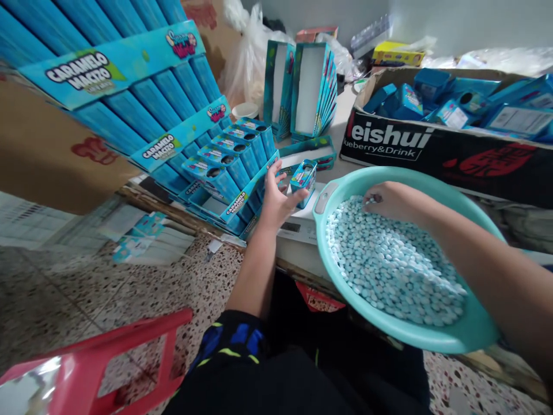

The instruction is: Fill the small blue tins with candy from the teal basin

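Left hand [276, 199]: fingers spread, touching small rectangular blue box [303, 180].
Right hand [384, 202]: pinching pellets in round teal plastic basin [453, 340].

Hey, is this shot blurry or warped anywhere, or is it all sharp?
Head view: sharp in the middle, around the left hand, the small blue box and the candies; the right forearm and the floor smear near the edges; wide-angle bending tilts the tall blue boxes.
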The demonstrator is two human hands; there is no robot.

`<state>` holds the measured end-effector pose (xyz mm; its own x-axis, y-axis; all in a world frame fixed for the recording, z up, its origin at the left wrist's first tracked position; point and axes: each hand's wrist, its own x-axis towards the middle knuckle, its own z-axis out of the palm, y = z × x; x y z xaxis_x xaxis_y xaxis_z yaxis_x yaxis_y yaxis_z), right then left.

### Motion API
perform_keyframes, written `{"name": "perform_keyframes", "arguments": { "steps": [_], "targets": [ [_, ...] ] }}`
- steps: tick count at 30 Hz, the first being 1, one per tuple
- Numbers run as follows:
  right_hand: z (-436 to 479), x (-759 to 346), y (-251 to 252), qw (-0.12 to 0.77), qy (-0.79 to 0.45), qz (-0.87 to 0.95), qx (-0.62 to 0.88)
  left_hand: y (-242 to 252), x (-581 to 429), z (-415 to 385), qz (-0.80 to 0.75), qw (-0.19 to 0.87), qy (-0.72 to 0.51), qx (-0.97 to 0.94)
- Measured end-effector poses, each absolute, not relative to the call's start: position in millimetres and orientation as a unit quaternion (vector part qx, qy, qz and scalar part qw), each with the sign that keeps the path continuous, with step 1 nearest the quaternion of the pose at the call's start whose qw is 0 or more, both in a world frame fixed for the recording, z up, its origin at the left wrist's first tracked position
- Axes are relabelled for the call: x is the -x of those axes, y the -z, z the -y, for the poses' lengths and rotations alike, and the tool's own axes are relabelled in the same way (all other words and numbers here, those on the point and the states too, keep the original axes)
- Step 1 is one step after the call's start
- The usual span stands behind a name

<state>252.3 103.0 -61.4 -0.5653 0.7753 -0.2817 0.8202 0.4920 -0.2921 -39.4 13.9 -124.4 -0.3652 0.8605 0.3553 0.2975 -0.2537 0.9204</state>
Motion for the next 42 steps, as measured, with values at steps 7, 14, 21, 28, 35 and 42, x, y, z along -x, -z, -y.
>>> {"name": "perform_keyframes", "arguments": {
  "steps": [7, 14, 21, 28, 35, 42],
  "targets": [
    [-98.1, -244.3, 65.4, 0.041, 0.188, -0.866, -0.461, 113.9, 13.0, -16.2, -0.575, 0.158, -0.601, -0.532],
    [-92.9, -244.8, 58.5, 0.007, 0.184, -0.869, -0.46, 43.3, 11.4, 1.7, -0.462, 0.042, -0.503, -0.729],
    [-92.4, -245.7, 56.2, 0.013, 0.172, -0.87, -0.462, 8.5, 11.2, -15.6, -0.402, 0.102, -0.333, -0.847],
    [-90.7, -246.0, 48.0, 0.034, 0.176, -0.874, -0.452, 14.6, 21.2, -14.5, -0.398, 0.08, -0.308, -0.861],
    [-97.5, -241.6, 56.6, 0.057, 0.188, -0.862, -0.467, 35.7, 26.2, -13.1, -0.388, -0.004, -0.307, -0.869],
    [-95.6, -237.2, 53.4, 0.081, 0.184, -0.855, -0.478, 86.5, 43.7, -24.9, -0.54, 0.13, -0.515, -0.653]
  ]
}}
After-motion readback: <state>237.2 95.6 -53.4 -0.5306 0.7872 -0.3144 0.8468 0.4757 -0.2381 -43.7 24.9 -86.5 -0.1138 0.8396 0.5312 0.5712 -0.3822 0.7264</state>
